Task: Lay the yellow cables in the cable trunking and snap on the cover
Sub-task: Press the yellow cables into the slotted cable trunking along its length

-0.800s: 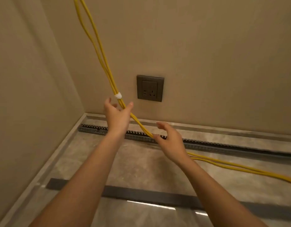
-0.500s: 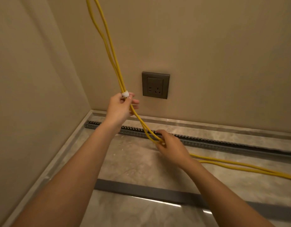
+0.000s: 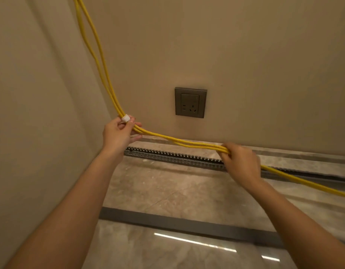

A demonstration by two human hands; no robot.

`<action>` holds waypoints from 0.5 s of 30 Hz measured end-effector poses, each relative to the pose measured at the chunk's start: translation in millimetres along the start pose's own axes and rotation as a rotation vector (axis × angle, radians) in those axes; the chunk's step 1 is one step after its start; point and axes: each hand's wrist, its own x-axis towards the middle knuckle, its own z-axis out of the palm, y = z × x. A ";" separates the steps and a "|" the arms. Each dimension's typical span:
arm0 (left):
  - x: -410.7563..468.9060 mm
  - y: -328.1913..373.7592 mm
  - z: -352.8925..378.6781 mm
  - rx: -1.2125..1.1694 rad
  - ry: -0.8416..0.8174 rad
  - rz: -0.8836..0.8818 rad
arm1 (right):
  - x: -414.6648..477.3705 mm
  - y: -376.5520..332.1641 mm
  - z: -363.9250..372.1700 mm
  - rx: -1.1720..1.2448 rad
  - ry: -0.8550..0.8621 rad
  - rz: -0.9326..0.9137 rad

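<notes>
Several yellow cables [image 3: 177, 141] hang down from the upper left, bend at a white tie [image 3: 126, 118] and run right above the floor. My left hand [image 3: 119, 133] grips the bundle just below the tie. My right hand [image 3: 239, 162] holds the same bundle further right, fingers curled round it. The stretch between my hands hangs above the grey slotted trunking [image 3: 173, 156], which lies open on the floor along the wall. A long flat grey cover strip [image 3: 187, 223] lies on the floor nearer to me.
A grey wall socket [image 3: 190, 102] sits on the beige wall above the trunking. A side wall [image 3: 41, 113] closes the corner on the left. The floor is glossy stone tile [image 3: 164, 189] with a skirting strip along the wall.
My left hand closed on the cables at the white tie. My right hand slid right along the bundle and lifted it, so the stretch between my hands is longer and flatter.
</notes>
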 end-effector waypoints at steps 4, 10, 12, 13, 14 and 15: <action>12.3 2.3 -11.7 -0.032 0.062 -0.025 | 29.7 -17.1 -5.3 0.112 0.002 -0.023; 31.4 -0.9 -30.1 -0.037 0.209 -0.052 | 38.1 -41.3 32.1 0.091 -0.168 -0.133; 35.0 -3.0 -34.8 -0.013 0.236 -0.044 | 36.4 -45.9 52.2 0.053 -0.256 -0.155; 35.3 -4.1 -35.6 0.009 0.240 -0.040 | 34.9 -47.0 60.5 0.035 -0.293 -0.153; 35.7 -6.1 -36.5 0.037 0.244 -0.033 | 33.2 -48.0 68.9 0.013 -0.316 -0.152; 35.2 -7.7 -36.2 0.069 0.244 -0.020 | 30.9 -47.5 75.6 -0.018 -0.318 -0.159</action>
